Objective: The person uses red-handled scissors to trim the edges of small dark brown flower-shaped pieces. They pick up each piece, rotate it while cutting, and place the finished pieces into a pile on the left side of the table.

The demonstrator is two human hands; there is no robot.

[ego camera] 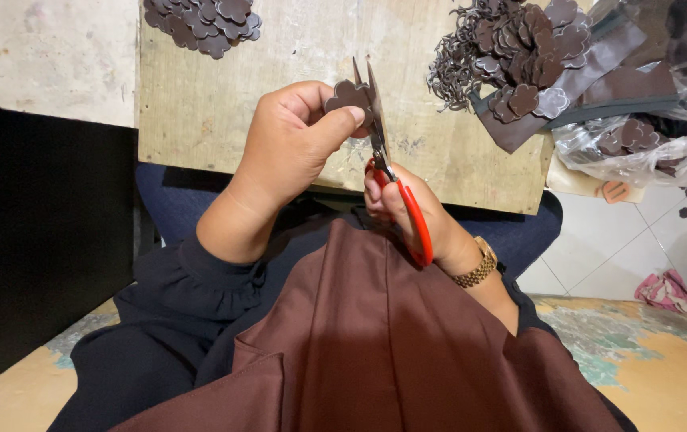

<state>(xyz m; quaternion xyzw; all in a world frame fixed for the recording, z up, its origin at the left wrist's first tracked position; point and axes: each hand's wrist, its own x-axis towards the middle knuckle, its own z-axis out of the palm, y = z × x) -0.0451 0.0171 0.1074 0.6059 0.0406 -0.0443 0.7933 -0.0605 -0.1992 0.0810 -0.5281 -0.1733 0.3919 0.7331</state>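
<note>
— What carries everything here?

— A worn, pale wooden counter (223, 96), scuffed and stained, lying across the person's lap. Below it the floor is yellow with patches of teal paint, there are white tiles to the right, and a black panel stands at the left.

— Any containers?

— A clear plastic bag (663, 136) sits at the counter's far right corner, with dark brown cut shapes and strips inside. Just beside it, on the counter's far edge, lies a heap of brown flower-shaped pieces (519, 56) mixed with thin trimmings. A smaller pile of the same pieces (203, 20) lies at the far left edge.

— And the hands?

— The left hand (291, 148) pinches a brown flower-shaped piece (346, 96) between thumb and fingers, above the middle of the counter. The right hand (407, 208) grips red-handled scissors (387, 160), fingers through the loops; the blades point upward, slightly parted, touching the piece's right side. A gold wristwatch (479, 268) is on the right wrist.
</note>
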